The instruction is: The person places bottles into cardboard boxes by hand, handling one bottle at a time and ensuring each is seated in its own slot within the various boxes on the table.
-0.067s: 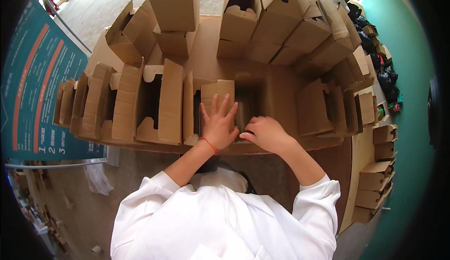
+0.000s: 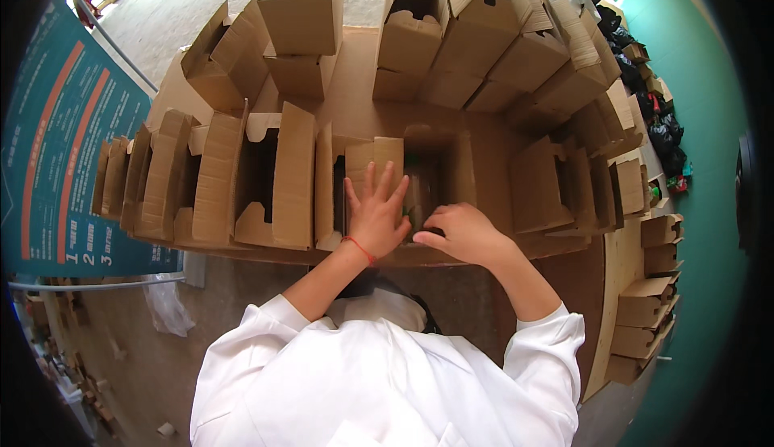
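Observation:
My left hand [image 2: 376, 211] lies palm down with fingers spread on the flap [image 2: 373, 150] of an open brown cardboard box in front of me. My right hand [image 2: 469, 236] is at the box's near right, fingers loosely curled and thumb pointing left, apart from them. Nothing shows between its thumb and fingers; the fingertips are partly hidden. Between the hands the box's dark inside holds something clear with a hint of green [image 2: 413, 159], too shaded to make out. The raised right side wall [image 2: 462, 165] of the box stands just beyond my right hand.
Several open boxes [image 2: 274, 177] stand upright on the left, and more boxes [image 2: 536, 185] on the right. Across the table, a back row [image 2: 476, 32] includes stacked boxes. A teal printed banner [image 2: 76, 149] stands at far left; black bags [image 2: 663, 137] lie at far right.
My right hand has shifted slightly right. The box's right side wall stands out more plainly beside it. My left hand has not visibly moved.

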`<state>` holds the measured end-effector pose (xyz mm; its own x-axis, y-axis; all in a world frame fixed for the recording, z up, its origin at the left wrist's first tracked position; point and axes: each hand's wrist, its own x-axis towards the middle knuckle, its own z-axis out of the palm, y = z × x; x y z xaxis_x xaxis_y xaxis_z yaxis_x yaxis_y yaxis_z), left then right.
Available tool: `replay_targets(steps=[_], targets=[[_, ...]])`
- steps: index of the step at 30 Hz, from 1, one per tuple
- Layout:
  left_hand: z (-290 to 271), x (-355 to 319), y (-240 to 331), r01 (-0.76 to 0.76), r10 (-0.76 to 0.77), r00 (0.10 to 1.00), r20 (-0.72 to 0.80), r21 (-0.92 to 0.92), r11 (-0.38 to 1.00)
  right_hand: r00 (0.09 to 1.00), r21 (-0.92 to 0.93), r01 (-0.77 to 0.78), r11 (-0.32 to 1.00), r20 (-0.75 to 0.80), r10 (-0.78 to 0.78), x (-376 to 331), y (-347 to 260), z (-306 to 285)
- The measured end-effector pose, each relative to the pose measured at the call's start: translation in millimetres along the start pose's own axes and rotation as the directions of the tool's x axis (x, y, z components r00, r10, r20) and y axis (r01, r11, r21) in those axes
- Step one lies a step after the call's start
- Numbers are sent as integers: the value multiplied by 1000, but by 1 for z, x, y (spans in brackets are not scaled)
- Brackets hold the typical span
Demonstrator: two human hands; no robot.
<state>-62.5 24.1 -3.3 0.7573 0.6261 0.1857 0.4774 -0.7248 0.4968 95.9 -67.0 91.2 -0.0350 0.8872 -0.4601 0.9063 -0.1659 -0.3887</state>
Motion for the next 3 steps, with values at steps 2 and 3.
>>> replay_targets(steps=[2, 3], targets=[[1, 1, 0, 19, -19, 1000, -23, -34, 999, 991, -63, 88, 994, -93, -94, -16, 7, -5], [0, 2, 1, 28, -30, 999, -30, -61, 998, 984, -95, 108, 990, -131, -120, -22, 10, -7]])
